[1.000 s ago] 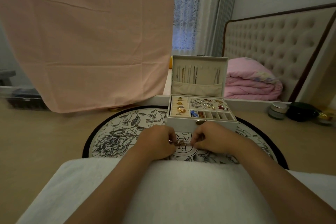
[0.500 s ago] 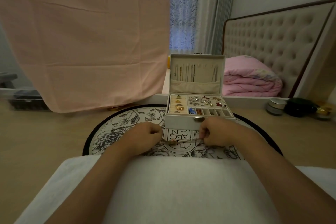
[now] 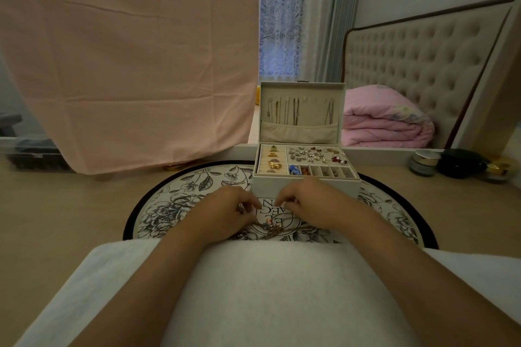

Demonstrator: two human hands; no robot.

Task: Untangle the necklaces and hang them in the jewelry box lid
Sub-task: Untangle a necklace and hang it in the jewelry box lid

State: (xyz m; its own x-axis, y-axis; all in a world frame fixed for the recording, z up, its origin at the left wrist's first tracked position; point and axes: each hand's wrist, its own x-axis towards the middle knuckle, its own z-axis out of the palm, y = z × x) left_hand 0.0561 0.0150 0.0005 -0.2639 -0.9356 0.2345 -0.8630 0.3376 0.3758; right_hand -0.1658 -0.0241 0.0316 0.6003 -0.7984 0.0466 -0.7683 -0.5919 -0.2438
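A tangle of thin chains, the necklaces (image 3: 272, 229), lies on the round floral mat (image 3: 180, 200) just in front of me. My left hand (image 3: 225, 213) and my right hand (image 3: 307, 203) sit close together over it, fingers curled, each pinching a strand of chain. The white jewelry box (image 3: 306, 180) stands open behind my hands. Several chains hang on hooks in its upright lid (image 3: 301, 113), above a fabric pocket. Rings and earrings fill the tray compartments.
A white towel (image 3: 118, 267) covers the near table edge under my forearms. A pink cloth (image 3: 127, 59) hangs at the back left. Small cosmetic jars (image 3: 425, 162) stand at the right. A folded pink quilt (image 3: 386, 121) lies on the bed behind.
My hands had pulled apart with a chain stretched between them; now they have come back together and the tangle rests lower on the mat.
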